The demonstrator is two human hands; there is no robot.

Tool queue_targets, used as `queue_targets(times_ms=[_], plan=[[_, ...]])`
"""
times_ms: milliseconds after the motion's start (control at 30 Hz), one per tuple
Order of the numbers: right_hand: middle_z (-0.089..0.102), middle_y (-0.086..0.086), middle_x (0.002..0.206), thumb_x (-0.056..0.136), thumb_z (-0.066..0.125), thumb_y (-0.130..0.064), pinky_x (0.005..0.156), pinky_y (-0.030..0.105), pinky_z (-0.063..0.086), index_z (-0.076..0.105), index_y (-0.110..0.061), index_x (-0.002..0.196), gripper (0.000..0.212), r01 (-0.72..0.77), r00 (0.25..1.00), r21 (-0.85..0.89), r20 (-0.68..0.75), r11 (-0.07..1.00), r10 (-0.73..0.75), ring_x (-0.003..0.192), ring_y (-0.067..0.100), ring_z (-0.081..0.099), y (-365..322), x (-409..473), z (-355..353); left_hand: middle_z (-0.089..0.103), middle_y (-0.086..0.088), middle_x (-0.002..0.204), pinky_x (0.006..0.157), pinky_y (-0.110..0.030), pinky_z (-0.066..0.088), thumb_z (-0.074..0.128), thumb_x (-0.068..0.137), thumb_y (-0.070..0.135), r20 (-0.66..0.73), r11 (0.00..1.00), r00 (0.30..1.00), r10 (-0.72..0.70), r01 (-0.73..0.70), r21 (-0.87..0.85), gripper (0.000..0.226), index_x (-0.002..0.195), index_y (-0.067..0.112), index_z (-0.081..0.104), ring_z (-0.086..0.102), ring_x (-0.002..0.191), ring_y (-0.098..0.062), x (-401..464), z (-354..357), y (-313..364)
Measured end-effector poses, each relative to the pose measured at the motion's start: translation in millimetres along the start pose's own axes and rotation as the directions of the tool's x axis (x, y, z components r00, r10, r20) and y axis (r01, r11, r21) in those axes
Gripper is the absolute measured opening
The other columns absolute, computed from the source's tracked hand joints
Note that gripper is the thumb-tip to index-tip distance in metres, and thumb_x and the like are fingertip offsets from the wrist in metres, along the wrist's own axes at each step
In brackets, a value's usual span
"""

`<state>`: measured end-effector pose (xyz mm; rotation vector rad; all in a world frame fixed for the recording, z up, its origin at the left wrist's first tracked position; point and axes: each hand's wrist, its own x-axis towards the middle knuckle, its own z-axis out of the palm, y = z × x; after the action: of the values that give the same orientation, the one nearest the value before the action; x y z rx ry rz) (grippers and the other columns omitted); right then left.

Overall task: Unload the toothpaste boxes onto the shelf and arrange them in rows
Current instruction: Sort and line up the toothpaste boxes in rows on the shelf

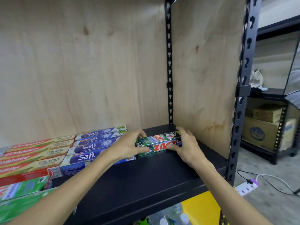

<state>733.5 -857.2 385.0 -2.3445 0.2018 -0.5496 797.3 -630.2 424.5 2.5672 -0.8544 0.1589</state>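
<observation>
Green Zact boxes (159, 142), apparently two stacked, were clasped at both ends by the left hand (129, 146) and right hand (186, 144) on the black shelf (146, 176); uneven release could have skewed the row.

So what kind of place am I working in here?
Probably a storeroom or shop backroom: a black metal rack with plywood panels, cardboard cartons on a neighbouring rack, and a bare concrete floor.

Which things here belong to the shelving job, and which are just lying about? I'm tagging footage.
Job:
green Zact toothpaste boxes, held by left hand and right hand
blue Safi boxes
red Colgate boxes
black metal shelf

Lying about:
brown cardboard cartons
white power strip
clear plastic bottles
</observation>
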Motion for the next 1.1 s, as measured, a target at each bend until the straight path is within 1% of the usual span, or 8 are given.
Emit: queue_targets(times_ms=[133, 233, 400, 600, 833, 967, 1033, 1100], plan=[[0.039, 0.005, 0.153, 0.089, 0.075, -0.032, 0.118, 0.048, 0.033, 0.032, -0.024, 0.157, 0.081, -0.007, 1.0, -0.005, -0.016, 1.0, 0.007, 0.141, 0.026, 0.037, 2, -3, -2, 0.058, 0.006, 0.126, 0.096, -0.031, 0.047, 0.077, 0.085, 0.039, -0.001, 1.0, 1.0, 0.002, -0.002, 0.02, 0.048, 0.126, 0.025, 0.055, 0.054, 0.114, -0.011, -2, 0, 3], [0.04, 0.004, 0.154, 0.092, 0.073, -0.029, 0.119, 0.048, 0.031, 0.031, -0.023, 0.157, 0.077, -0.025, 0.999, -0.038, -0.02, 0.999, 0.024, 0.142, 0.026, 0.036, 2, -9, -9, 0.058, 0.005, 0.131, 0.103, -0.037, 0.046, 0.076, 0.086, 0.037, 0.025, 1.0, 1.0, -0.011, 0.01, 0.03, 0.049, 0.128, 0.025, 0.054, 0.054, 0.119, -0.012, -2, 0, 7], [0.04, 0.003, 0.152, 0.091, 0.074, -0.025, 0.118, 0.045, 0.033, 0.034, -0.022, 0.154, 0.075, -0.03, 0.999, -0.03, -0.024, 0.999, 0.029, 0.14, 0.024, 0.038, -1, -21, -11, 0.056, 0.002, 0.13, 0.1, -0.036, 0.045, 0.074, 0.089, 0.028, -0.011, 0.995, 1.0, -0.021, 0.022, 0.101, 0.039, 0.123, 0.025, 0.053, 0.052, 0.116, -0.016, -4, 4, 21], [0.038, 0.003, 0.143, 0.087, 0.078, -0.013, 0.114, 0.036, 0.039, 0.045, -0.021, 0.144, 0.067, -0.017, 0.995, 0.026, -0.095, 1.0, 0.02, 0.133, 0.02, 0.04, -4, -34, -17, 0.054, 0.006, 0.128, 0.098, -0.034, 0.04, 0.078, 0.084, 0.024, -0.154, 0.977, 0.986, 0.061, -0.027, 0.214, 0.048, 0.121, 0.025, 0.048, 0.048, 0.117, -0.017, -16, 13, 32], [0.04, 0.001, 0.141, 0.086, 0.078, -0.011, 0.112, 0.034, 0.041, 0.048, -0.022, 0.141, 0.063, 0.014, 0.994, 0.066, -0.105, 0.998, -0.007, 0.131, 0.018, 0.043, -3, -35, -17, 0.054, 0.007, 0.131, 0.101, -0.033, 0.039, 0.078, 0.085, 0.025, -0.192, 0.978, 0.979, 0.074, -0.034, 0.204, 0.051, 0.125, 0.026, 0.047, 0.047, 0.119, -0.015, -20, 16, 29], [0.045, 0.0, 0.138, 0.087, 0.078, -0.016, 0.109, 0.032, 0.039, 0.051, -0.023, 0.139, 0.059, 0.012, 0.993, 0.063, -0.122, 0.998, -0.004, 0.129, 0.017, 0.042, 2, -34, -18, 0.056, 0.007, 0.13, 0.102, -0.036, 0.041, 0.076, 0.086, 0.024, -0.128, 0.986, 0.991, 0.035, -0.013, 0.166, 0.047, 0.125, 0.027, 0.05, 0.049, 0.12, -0.017, -12, 15, 26], [0.049, 0.0, 0.137, 0.087, 0.078, -0.021, 0.111, 0.036, 0.04, 0.052, -0.021, 0.138, 0.058, -0.005, 0.993, 0.049, -0.121, 0.999, 0.01, 0.127, 0.018, 0.044, 4, -33, -17, 0.059, 0.006, 0.13, 0.101, -0.039, 0.045, 0.077, 0.086, 0.024, -0.066, 0.994, 0.998, -0.024, 0.031, 0.104, 0.044, 0.125, 0.029, 0.055, 0.054, 0.119, -0.018, -4, 9, 23], [0.052, 0.0, 0.132, 0.084, 0.081, -0.028, 0.107, 0.04, 0.044, 0.053, -0.021, 0.136, 0.06, -0.035, 0.991, 0.062, -0.128, 0.997, 0.043, 0.122, 0.02, 0.049, 4, -32, -15, 0.059, 0.003, 0.133, 0.101, -0.041, 0.047, 0.076, 0.087, 0.027, -0.068, 0.99, 0.996, -0.059, 0.067, 0.121, 0.047, 0.129, 0.03, 0.057, 0.055, 0.12, -0.02, 4, 9, 23]])
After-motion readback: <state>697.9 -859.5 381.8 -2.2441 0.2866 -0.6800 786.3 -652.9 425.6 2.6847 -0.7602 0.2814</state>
